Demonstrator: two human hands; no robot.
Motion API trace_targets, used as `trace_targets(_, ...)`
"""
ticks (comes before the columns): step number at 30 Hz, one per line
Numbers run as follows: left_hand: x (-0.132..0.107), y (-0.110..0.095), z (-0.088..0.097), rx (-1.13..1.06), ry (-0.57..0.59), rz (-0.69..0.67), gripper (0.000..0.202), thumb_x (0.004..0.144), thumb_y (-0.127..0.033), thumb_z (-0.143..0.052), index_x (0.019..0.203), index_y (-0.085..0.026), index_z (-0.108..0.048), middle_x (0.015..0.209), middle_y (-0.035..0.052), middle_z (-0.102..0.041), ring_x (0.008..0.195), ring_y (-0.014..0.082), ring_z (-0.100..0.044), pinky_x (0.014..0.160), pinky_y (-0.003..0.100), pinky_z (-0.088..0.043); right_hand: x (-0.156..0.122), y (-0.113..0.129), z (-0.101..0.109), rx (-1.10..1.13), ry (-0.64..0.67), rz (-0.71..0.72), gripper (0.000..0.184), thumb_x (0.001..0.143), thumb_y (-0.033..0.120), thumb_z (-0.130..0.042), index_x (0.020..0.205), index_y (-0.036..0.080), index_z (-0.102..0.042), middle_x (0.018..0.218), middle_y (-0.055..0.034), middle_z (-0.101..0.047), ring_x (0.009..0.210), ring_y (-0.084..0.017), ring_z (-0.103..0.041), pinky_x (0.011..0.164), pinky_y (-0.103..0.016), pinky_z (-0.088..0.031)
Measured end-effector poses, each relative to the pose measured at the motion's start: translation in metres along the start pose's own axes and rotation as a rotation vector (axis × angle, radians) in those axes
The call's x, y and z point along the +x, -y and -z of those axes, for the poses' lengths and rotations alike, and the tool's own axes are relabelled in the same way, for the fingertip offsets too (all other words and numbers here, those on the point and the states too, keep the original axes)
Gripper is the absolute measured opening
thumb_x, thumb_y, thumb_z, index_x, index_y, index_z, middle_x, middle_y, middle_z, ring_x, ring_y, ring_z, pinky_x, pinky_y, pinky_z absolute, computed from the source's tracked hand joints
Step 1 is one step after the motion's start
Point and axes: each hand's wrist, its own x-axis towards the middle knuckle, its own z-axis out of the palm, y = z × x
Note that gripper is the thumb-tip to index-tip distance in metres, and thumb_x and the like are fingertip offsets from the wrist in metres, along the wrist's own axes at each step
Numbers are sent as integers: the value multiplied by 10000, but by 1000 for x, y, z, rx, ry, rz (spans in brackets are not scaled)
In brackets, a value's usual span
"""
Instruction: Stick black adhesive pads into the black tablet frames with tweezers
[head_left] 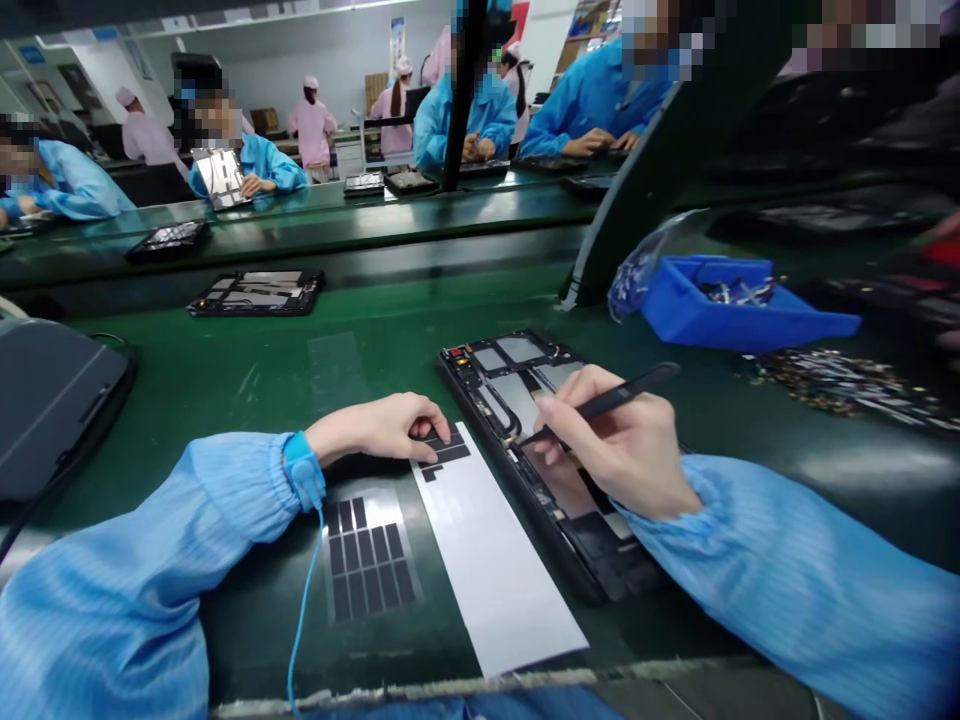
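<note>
My left hand (394, 428) is at the top end of a white backing sheet (495, 560), its curled fingers and thumb pressing on the sheet among the black adhesive pieces (452, 452). My right hand (619, 440) grips black tweezers (611, 398) like a pen. Their tips point down at the left side of an opened tablet-like device (499, 385), whose inner parts show; I cannot tell if anything is between the tips. Part of the device is hidden under my right hand and sleeve. Left of the white sheet lies a clear sheet with black rectangular stickers (367, 560).
A blue bin (720, 300) with small parts stands at the right, beside a pile of small metal parts (840, 385). Another opened device (256, 293) lies farther back. A grey machine (52, 400) is at the left. A blue wrist-strap cord (304, 610) hangs from my left wrist. Co-workers sit opposite.
</note>
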Motion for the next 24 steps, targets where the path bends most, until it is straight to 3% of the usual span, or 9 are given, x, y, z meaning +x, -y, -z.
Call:
trace_targets(13,-1,4,-1,-38,-16,-35,229,684,-169,-643,902,-114,-605,680,-38,-434,609,91,-400,535,201,-313,2,-1,-6,-64,70,23,282,826,377,-560,623,215,-452,590,-7,-546,448,-147,-584,410,-273,-493)
trace_targets(21,-1,4,-1,-33,-21,-31,233,683,-168,-636,908,-113,-613,688,-36,-433,615,94,-399,538,205,-318,2,7,-7,-270,79,340,255,829,262,-522,591,216,-445,558,-6,-494,512,-141,-505,490,-283,-398)
trace_targets(24,-1,4,-1,-26,-23,-42,228,686,-176,-636,905,-115,-613,689,-36,-426,619,93,-399,541,203,-320,1,8,-8,-257,64,355,245,824,228,-523,592,224,-443,553,-2,-484,513,-145,-492,497,-289,-385)
